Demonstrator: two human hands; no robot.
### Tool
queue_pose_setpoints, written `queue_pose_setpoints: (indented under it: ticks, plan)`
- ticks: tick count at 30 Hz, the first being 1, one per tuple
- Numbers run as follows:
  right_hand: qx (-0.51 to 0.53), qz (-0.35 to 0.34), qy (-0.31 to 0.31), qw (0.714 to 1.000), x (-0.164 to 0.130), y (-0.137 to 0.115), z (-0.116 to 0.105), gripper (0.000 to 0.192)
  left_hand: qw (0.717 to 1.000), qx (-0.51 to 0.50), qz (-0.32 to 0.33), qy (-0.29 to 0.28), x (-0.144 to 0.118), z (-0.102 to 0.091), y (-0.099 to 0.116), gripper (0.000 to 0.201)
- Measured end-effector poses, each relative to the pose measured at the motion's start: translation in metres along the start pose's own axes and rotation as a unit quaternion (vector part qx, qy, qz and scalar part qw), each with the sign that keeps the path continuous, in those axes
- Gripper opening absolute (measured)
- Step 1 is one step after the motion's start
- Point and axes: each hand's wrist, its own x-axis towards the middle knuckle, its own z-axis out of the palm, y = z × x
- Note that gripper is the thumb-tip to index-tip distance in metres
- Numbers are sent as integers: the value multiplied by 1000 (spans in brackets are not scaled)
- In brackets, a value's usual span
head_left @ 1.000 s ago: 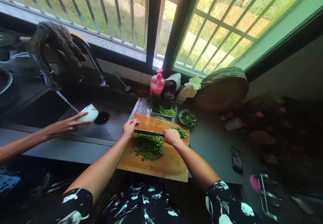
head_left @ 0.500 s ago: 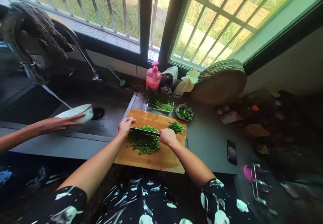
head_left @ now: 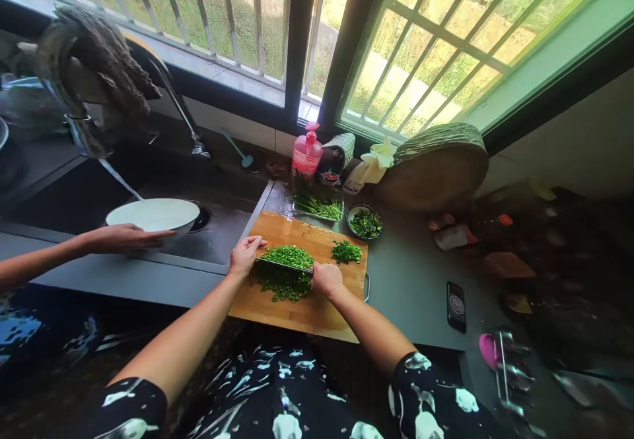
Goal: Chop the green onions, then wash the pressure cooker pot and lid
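A wooden cutting board (head_left: pixel 317 310) lies on the counter with a heap of chopped green herbs (head_left: pixel 287 257) on it. My right hand (head_left: pixel 327 279) grips the handle of a knife (head_left: pixel 284 266) whose blade lies across the greens. My left hand (head_left: pixel 244 254) rests fingers-down on the blade's far tip. A smaller pile of chopped greens (head_left: pixel 346 252) sits at the board's far right corner.
Another person's hand (head_left: pixel 119 236) holds a white bowl (head_left: pixel 152 214) under running water in the sink (head_left: pixel 218 241). Behind the board are a tray of green stalks (head_left: pixel 317 206), a small bowl of greens (head_left: pixel 365 222), a pink soap bottle (head_left: pixel 306 154) and a round wooden block (head_left: pixel 436 175). A phone (head_left: pixel 456 305) lies to the right.
The knife and both my hands moved toward me across the greens, leaving chopped greens on both sides of the blade. The other person turned the white bowl upright under the tap.
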Motion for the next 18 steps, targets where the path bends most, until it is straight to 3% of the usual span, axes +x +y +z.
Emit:
queue_pose_setpoints:
  ticks: [8, 13, 18]
  plan:
    - [-9, -32, 16, 999, 7, 6, -10, 27, 1000, -14, 7, 13, 6, 0, 3, 49]
    - [-14, -8, 21, 1000, 9, 6, 1, 27, 1000, -11, 11, 8, 3, 2, -4, 47]
    - [-7, -37, 22, 999, 7, 6, -10, 26, 1000, -18, 16, 17, 7, 2, 2, 48]
